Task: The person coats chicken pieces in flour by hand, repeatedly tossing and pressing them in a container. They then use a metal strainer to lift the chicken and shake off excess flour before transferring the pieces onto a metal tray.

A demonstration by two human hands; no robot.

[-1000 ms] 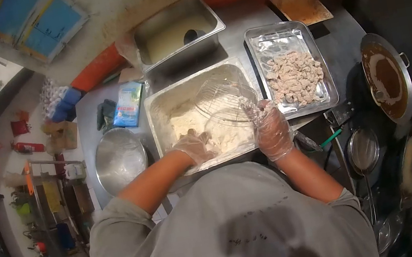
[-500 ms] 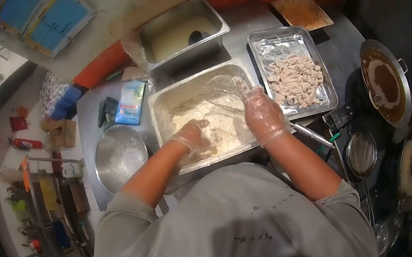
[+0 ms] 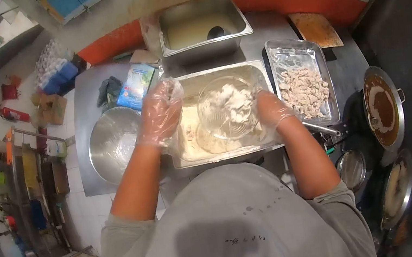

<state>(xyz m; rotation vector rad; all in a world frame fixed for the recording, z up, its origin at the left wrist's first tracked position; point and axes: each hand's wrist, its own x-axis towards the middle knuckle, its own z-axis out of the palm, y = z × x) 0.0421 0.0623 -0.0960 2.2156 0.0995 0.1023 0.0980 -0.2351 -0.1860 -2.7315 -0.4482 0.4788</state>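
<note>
My right hand [image 3: 273,108], in a clear plastic glove, grips a round wire skimmer [image 3: 211,119] near its basket; the metal handle [image 3: 323,129] sticks out to the right. White, flour-coated pieces [image 3: 236,102] lie in the basket, above a rectangular metal pan [image 3: 226,156] of flour [image 3: 195,146]. My left hand [image 3: 161,115], gloved too, is raised over the pan's left edge with its fingers up and nothing visible in them. To the right, a shallow metal tray [image 3: 284,48] holds many coated pieces [image 3: 305,91].
A steel bowl [image 3: 113,150] stands left, beside a blue-and-white packet [image 3: 137,85]. Behind is a deep metal container [image 3: 208,45] of pale liquid. At right are two wide pans [image 3: 385,108], a round strainer [image 3: 352,169] and an orange-brown board [image 3: 315,29].
My left hand has lifted from the flour and moved up and left. The skimmer is now more level over the pan, with coated pieces in its basket. The camera view has shifted.
</note>
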